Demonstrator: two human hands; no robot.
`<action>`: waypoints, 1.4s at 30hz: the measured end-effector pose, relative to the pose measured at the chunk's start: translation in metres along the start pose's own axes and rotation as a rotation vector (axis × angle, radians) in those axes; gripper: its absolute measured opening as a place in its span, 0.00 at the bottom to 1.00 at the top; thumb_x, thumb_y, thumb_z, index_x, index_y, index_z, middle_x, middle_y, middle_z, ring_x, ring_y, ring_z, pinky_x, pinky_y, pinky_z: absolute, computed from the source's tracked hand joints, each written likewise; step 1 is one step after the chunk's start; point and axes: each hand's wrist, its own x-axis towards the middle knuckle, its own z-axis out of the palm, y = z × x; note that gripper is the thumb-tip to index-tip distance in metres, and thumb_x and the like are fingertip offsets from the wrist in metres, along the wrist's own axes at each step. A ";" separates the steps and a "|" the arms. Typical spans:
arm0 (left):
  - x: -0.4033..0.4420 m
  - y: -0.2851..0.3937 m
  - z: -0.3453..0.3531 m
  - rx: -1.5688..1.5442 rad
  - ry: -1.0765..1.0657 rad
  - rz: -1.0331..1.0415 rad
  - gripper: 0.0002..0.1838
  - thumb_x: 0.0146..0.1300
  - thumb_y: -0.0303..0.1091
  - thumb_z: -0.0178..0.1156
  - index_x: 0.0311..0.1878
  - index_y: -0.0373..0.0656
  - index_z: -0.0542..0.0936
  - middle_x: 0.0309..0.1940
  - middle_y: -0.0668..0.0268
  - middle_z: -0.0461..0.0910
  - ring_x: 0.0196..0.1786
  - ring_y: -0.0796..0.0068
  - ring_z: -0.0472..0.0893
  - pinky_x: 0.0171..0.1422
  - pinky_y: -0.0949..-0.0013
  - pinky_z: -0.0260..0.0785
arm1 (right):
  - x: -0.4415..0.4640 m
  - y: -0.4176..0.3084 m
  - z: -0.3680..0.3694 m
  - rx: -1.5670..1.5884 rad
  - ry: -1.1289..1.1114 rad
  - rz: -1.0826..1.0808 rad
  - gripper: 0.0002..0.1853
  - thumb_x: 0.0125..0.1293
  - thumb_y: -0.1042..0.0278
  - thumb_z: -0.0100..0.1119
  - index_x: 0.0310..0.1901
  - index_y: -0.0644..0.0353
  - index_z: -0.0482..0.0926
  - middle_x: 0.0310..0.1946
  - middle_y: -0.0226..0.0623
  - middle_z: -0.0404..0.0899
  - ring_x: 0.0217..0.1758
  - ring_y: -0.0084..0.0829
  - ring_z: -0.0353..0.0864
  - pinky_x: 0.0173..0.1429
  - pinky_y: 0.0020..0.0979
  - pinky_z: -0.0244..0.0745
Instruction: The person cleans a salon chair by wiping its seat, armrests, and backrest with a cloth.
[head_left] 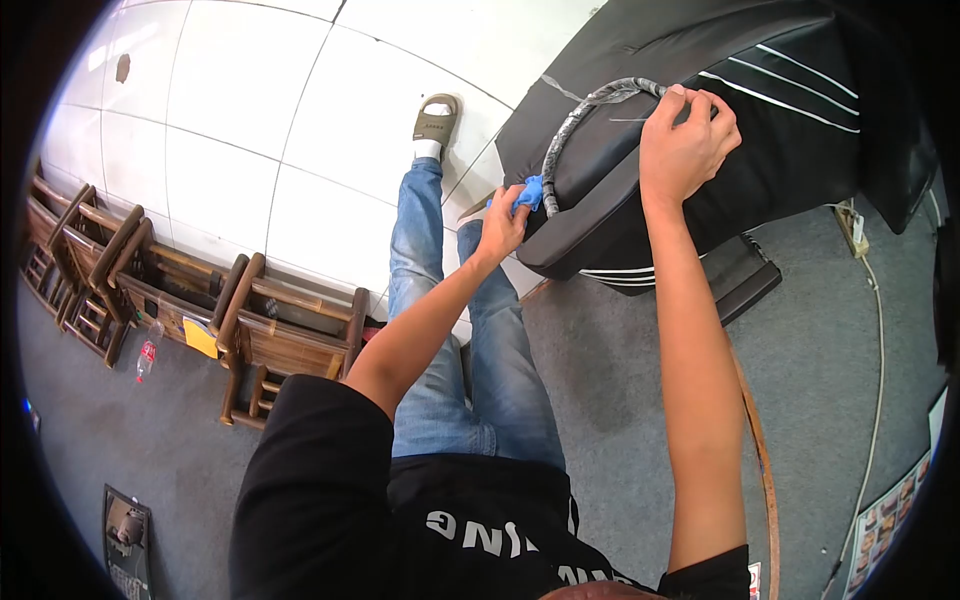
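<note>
A black padded chair [600, 165], apparently leather, lies tilted in front of me. Along it curves a dark tube [555, 150] with a worn, greyish wrapped surface. My left hand [503, 225] is closed around a crumpled blue cloth [528, 193], close to the tube's lower end. At the tube's upper end my right hand [690, 145] has thumb and fingers bent together in a pinch. What lies between those fingertips is hidden. A thin pale strand [628, 120] shows just left of this hand.
Several bamboo chairs [290, 330] stand in a row at left, with a plastic bottle [148, 352] and a yellow sheet [200, 337] beside them. White tiles [240, 90] meet grey flooring. A cable [878, 370] runs along the right from a power strip [858, 230].
</note>
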 end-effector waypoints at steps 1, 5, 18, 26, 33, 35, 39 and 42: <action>0.004 0.006 0.002 0.048 0.034 0.025 0.11 0.72 0.32 0.61 0.55 0.47 0.79 0.43 0.52 0.75 0.44 0.42 0.79 0.49 0.49 0.72 | 0.001 0.000 0.000 0.004 0.002 0.001 0.11 0.70 0.57 0.61 0.37 0.54 0.87 0.52 0.36 0.78 0.58 0.46 0.74 0.52 0.48 0.77; 0.040 0.006 0.013 0.219 0.119 0.067 0.13 0.71 0.35 0.62 0.55 0.46 0.79 0.44 0.49 0.78 0.47 0.39 0.80 0.51 0.45 0.72 | 0.000 0.001 0.000 0.011 0.004 -0.005 0.10 0.69 0.58 0.62 0.37 0.54 0.86 0.52 0.36 0.78 0.59 0.45 0.74 0.52 0.48 0.77; -0.003 -0.013 -0.016 0.295 0.022 -0.166 0.16 0.72 0.45 0.60 0.46 0.40 0.77 0.37 0.40 0.84 0.45 0.32 0.82 0.51 0.38 0.72 | 0.003 0.000 0.001 0.004 0.004 -0.013 0.10 0.69 0.59 0.63 0.36 0.54 0.86 0.52 0.36 0.78 0.59 0.46 0.74 0.52 0.48 0.77; 0.057 -0.041 0.013 0.446 0.169 -0.367 0.17 0.73 0.47 0.57 0.48 0.41 0.79 0.42 0.40 0.85 0.48 0.33 0.84 0.56 0.39 0.74 | 0.001 0.002 0.000 -0.004 -0.001 -0.020 0.10 0.68 0.59 0.63 0.36 0.54 0.86 0.52 0.37 0.79 0.59 0.46 0.73 0.51 0.48 0.77; 0.030 -0.078 0.006 0.361 0.154 -0.394 0.20 0.74 0.48 0.55 0.53 0.39 0.79 0.43 0.38 0.85 0.52 0.32 0.83 0.57 0.39 0.74 | 0.002 0.001 0.000 0.010 0.002 -0.023 0.09 0.68 0.59 0.63 0.36 0.54 0.86 0.52 0.37 0.79 0.58 0.46 0.74 0.51 0.48 0.77; 0.011 -0.076 -0.003 0.280 0.133 -0.397 0.20 0.73 0.48 0.56 0.54 0.39 0.80 0.44 0.39 0.85 0.51 0.35 0.84 0.57 0.42 0.74 | 0.004 -0.001 0.000 0.017 0.011 -0.021 0.09 0.68 0.59 0.63 0.36 0.54 0.86 0.52 0.37 0.79 0.58 0.46 0.74 0.51 0.48 0.77; -0.035 -0.040 -0.007 0.065 0.179 -0.414 0.20 0.73 0.46 0.57 0.55 0.39 0.81 0.43 0.40 0.86 0.49 0.40 0.86 0.55 0.48 0.76 | 0.001 0.001 -0.001 0.012 0.004 -0.011 0.09 0.68 0.59 0.63 0.35 0.53 0.87 0.51 0.36 0.79 0.58 0.46 0.73 0.51 0.47 0.77; -0.025 -0.015 0.003 0.138 0.214 -0.395 0.18 0.72 0.46 0.58 0.51 0.40 0.80 0.43 0.40 0.86 0.52 0.37 0.84 0.57 0.45 0.75 | 0.002 0.000 0.000 0.022 0.007 -0.012 0.09 0.68 0.59 0.63 0.35 0.53 0.87 0.52 0.36 0.79 0.58 0.46 0.73 0.51 0.47 0.77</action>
